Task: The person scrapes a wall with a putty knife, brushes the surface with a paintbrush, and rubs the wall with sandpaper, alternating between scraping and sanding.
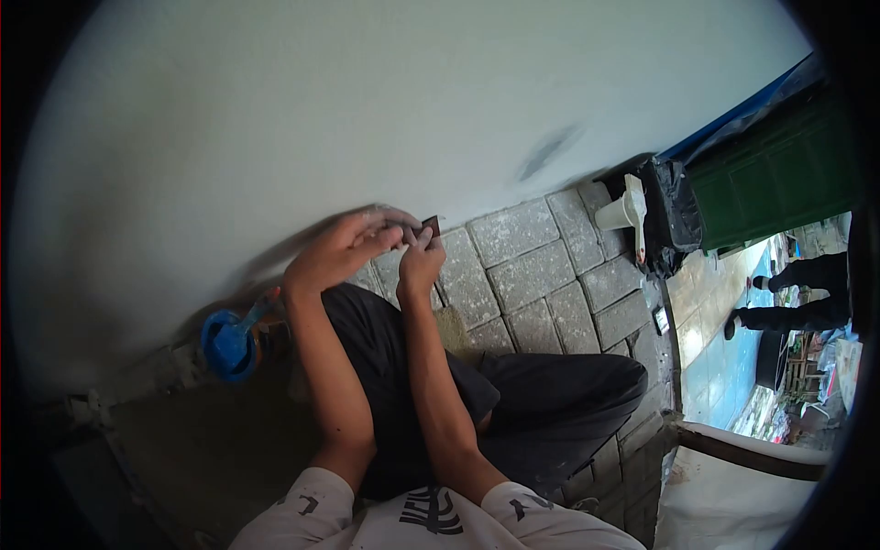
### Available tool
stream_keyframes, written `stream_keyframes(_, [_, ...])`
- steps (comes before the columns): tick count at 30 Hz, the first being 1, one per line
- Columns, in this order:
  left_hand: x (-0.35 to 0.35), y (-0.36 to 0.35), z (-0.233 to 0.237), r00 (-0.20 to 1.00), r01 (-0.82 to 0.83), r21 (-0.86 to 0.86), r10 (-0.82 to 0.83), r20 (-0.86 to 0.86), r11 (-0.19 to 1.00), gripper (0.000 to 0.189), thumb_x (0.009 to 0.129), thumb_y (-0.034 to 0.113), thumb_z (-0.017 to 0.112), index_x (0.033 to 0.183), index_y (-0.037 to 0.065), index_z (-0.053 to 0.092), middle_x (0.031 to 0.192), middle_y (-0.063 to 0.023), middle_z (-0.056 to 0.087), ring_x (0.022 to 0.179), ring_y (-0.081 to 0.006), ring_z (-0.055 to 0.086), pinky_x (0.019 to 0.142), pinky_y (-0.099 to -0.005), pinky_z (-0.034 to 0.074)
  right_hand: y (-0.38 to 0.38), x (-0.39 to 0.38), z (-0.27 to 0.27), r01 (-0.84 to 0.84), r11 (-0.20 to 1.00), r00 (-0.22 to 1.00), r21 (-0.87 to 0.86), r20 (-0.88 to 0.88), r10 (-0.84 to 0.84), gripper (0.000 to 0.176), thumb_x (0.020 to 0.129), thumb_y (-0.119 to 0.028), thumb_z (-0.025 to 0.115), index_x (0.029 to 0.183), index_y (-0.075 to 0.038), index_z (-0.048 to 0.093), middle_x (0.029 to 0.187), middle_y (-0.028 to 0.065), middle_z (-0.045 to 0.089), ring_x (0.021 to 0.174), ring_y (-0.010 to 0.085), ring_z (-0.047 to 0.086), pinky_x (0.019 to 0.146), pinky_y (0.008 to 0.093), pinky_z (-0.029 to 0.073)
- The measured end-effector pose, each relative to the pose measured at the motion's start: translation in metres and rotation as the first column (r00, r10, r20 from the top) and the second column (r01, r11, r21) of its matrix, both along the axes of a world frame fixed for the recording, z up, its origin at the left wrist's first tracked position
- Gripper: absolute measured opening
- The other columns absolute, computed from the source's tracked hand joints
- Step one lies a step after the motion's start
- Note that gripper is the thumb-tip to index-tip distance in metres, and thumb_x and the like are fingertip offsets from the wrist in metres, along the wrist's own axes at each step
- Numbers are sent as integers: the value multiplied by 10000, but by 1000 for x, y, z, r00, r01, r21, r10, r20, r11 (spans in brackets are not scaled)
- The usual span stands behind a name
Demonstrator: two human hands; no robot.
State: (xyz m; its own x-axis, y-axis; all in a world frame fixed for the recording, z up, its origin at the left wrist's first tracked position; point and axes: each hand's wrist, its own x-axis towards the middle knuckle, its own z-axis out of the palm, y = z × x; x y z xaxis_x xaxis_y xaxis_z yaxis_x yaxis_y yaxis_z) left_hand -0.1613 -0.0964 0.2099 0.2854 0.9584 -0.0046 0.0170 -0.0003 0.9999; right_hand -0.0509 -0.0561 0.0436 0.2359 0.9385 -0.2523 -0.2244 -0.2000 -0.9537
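Note:
Close to the foot of the pale wall (302,119), my two hands meet over a small dark brown piece of sandpaper (432,224). My right hand (422,265) pinches it between thumb and fingers, and one corner sticks out past the fingertips. From the left, my left hand (344,246) reaches across with bent fingers, its fingertips closed on the same piece. Grey dust coats the fingers of my left hand. Part of the sandpaper is hidden behind the fingers.
Left of my knee stands a blue container (229,346) with a tool handle in it. Paving bricks (518,234) run along the wall. At right are a white cup with a brush (622,213), a black plastic bag (672,206), a green bin (770,174) and a person's legs (797,302).

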Motion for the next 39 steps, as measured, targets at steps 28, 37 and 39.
stream_keyframes(28, [5,0,0,993,-47,-52,41,-109,998,284,1039,174,527,1230,-18,611,1046,-65,643,1039,-126,596,974,-289,460,2,-4,-17,16,997,994,-69,106,-8,322,1020,-149,445,1041,112,631,938,293,676,881,396,669,793,436,486])
stream_keyframes(37, [8,-1,0,991,-56,-34,51,-127,998,318,1030,214,513,1226,-13,616,1027,-55,641,1014,-136,570,933,-291,427,2,2,1,-54,990,980,-131,185,78,349,1018,-150,445,1161,113,626,1021,313,675,980,423,662,851,434,488])
stream_keyframes(39, [8,3,2,989,-64,-40,57,-139,997,319,1029,214,513,1224,-16,615,1027,-55,639,1014,-137,570,944,-294,426,2,-10,-11,48,998,984,51,169,-56,334,1019,-146,442,1098,113,638,952,304,676,901,425,664,813,442,486])
